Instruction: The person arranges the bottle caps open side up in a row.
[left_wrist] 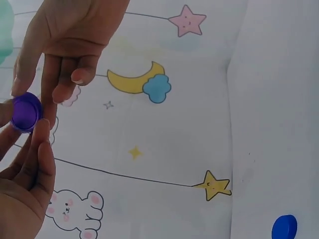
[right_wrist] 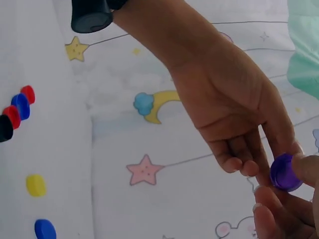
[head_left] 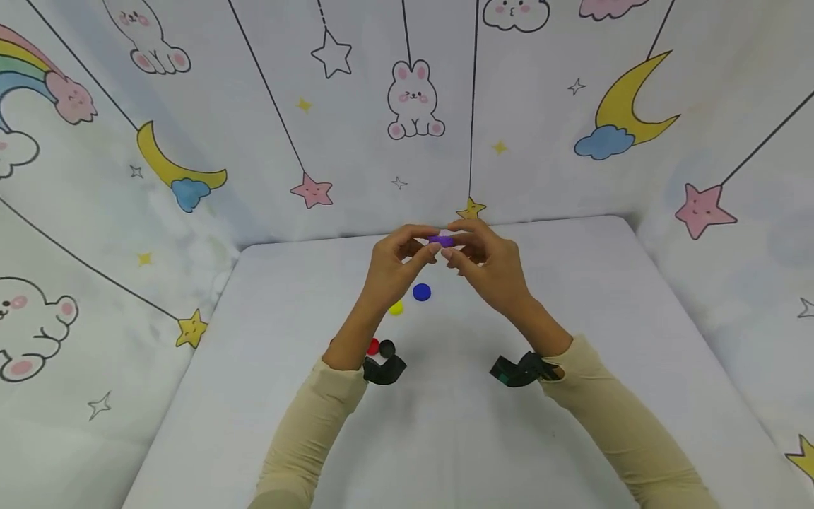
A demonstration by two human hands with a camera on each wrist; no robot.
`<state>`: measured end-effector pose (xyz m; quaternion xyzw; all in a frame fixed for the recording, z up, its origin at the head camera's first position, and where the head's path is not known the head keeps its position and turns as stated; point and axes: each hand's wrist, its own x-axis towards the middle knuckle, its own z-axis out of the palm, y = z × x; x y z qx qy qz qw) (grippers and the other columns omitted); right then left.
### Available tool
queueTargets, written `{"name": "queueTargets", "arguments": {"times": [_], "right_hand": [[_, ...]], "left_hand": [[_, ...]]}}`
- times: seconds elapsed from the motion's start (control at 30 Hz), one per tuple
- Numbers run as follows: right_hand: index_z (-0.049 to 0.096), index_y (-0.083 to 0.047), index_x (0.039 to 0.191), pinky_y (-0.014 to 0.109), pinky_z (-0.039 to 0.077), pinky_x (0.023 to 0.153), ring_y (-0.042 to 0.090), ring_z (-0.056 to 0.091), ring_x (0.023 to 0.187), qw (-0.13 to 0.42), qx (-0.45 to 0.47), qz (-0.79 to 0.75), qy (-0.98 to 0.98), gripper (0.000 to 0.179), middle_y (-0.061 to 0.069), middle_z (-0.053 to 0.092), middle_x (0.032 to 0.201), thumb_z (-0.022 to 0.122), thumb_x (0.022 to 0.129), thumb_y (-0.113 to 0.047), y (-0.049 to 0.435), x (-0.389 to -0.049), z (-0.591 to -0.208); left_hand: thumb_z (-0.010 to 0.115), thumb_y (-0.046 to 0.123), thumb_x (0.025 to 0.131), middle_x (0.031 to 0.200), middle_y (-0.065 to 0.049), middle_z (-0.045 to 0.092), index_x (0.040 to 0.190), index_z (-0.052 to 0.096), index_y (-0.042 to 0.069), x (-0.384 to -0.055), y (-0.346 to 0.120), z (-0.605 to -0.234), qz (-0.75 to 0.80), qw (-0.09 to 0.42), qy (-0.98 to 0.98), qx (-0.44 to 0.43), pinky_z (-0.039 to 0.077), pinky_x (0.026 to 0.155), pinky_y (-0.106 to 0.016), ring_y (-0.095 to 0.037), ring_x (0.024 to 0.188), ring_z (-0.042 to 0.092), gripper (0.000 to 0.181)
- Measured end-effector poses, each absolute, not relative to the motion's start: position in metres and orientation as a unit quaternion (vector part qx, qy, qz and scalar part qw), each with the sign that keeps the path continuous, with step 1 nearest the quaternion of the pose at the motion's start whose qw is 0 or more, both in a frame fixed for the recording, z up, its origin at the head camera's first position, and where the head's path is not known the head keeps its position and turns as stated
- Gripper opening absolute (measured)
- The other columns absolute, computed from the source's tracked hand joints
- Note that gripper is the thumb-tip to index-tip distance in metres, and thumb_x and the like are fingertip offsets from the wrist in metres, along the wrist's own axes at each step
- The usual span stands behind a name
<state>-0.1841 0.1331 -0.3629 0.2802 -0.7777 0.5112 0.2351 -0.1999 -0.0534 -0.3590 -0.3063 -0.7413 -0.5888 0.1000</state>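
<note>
A round purple bottle cap (head_left: 441,241) is held up between the two hands, above the far part of the table. In the left wrist view its hollow, rimmed side (left_wrist: 27,113) shows. My left hand (head_left: 399,263) pinches one side of the cap with bent fingers and thumb. From the other side my right hand (head_left: 490,268) grips it with thumb and fingertips. Beneath the hands, a blue cap (head_left: 422,292) and a yellow cap (head_left: 396,308) lie on the table. A red cap (head_left: 373,346) and a black cap (head_left: 387,348) sit beside the left forearm.
In the right wrist view, another blue cap (right_wrist: 20,106) and a second red cap (right_wrist: 28,94) complete a close row with the red and black ones. Dark straps (head_left: 523,369) hang at both wrists. A white table (head_left: 286,297) meets a printed cloth backdrop (head_left: 356,141) behind.
</note>
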Motion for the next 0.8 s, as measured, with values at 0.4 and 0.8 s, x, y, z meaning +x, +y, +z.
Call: {"name": "queueTargets", "arguments": {"times": [0.4, 0.8], "right_hand": [[0.063, -0.004, 0.120, 0.030, 0.057, 0.058, 0.019, 0.070, 0.068, 0.250, 0.326, 0.415, -0.812, 0.040, 0.012, 0.074, 0.090, 0.077, 0.082, -0.001, 0.129, -0.182, -0.367], [0.065, -0.003, 0.113, 0.027, 0.056, 0.057, 0.014, 0.066, 0.066, 0.207, 0.300, 0.463, -0.808, 0.035, 0.007, 0.072, 0.081, 0.079, 0.081, -0.005, 0.139, -0.187, -0.388]], "left_hand": [[0.057, 0.018, 0.100, 0.084, -0.013, 0.067, 0.097, 0.067, -0.003, -0.203, -0.057, -0.359, -0.621, 0.015, -0.749, -0.229, 0.055, 0.071, -0.025, -0.019, 0.074, 0.066, 0.023], [0.062, 0.013, 0.097, 0.107, -0.013, 0.069, 0.124, 0.062, 0.004, -0.201, -0.066, -0.379, -0.594, -0.034, -0.754, -0.277, 0.058, 0.084, -0.033, -0.021, 0.088, 0.069, 0.028]]}}
